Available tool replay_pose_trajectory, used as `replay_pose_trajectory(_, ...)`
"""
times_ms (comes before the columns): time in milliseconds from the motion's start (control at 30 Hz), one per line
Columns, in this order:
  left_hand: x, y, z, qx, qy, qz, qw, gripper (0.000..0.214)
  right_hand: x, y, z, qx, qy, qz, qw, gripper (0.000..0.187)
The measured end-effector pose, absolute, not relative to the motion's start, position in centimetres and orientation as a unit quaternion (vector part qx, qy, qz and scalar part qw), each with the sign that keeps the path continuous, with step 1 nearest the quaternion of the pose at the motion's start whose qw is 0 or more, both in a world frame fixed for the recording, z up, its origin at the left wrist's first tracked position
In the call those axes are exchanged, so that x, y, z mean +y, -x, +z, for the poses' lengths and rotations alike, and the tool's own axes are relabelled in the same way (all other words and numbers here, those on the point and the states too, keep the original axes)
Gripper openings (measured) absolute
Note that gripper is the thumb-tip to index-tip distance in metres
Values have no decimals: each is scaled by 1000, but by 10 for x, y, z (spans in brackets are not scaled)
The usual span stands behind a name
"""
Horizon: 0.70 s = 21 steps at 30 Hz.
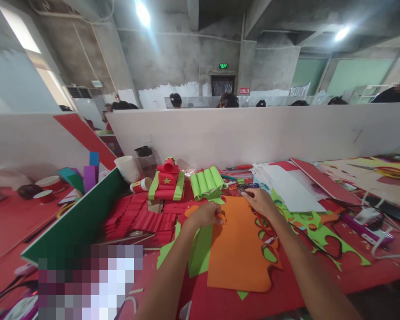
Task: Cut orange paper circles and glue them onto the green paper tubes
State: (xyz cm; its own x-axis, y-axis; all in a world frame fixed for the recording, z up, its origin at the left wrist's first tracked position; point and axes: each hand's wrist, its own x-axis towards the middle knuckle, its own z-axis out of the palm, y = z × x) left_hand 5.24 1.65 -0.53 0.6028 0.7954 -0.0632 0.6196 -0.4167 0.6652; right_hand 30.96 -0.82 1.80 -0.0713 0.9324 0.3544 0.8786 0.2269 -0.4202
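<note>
An orange paper sheet (240,249) with shapes cut out along its right edge lies on the red table (286,293) in front of me. My left hand (205,214) is closed at the sheet's top left corner, pinching a small orange piece. My right hand (260,201) reaches past the sheet's top edge with fingers curled round a dark small tool that I cannot make out. Green paper (200,255) lies under the sheet's left side.
Rolled green paper tubes (208,181), a red and green paper stack (166,180), folded red strips (136,218), a white cup (128,169), white sheets (293,186), green cut scraps (323,231) and cables (370,222) crowd the table. A white partition (253,129) stands behind; a green divider (76,222) at left.
</note>
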Motion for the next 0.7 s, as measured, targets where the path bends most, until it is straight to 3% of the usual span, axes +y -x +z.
replay_pose_trajectory(200, 13, -57, -3, 415, -824, 155, 353, 20, -8, -323, 27, -717, 659, 10, 226, 36)
replay_pose_trajectory(400, 14, -57, -5, 391, -815, 141, 404, 19, -3, -364, 38, -670, 735, -12, 103, 30)
replay_pose_trajectory(700, 19, -51, -10, 370, -845, 133, 362, 15, 14, -412, 35, -594, 795, -60, 105, 30)
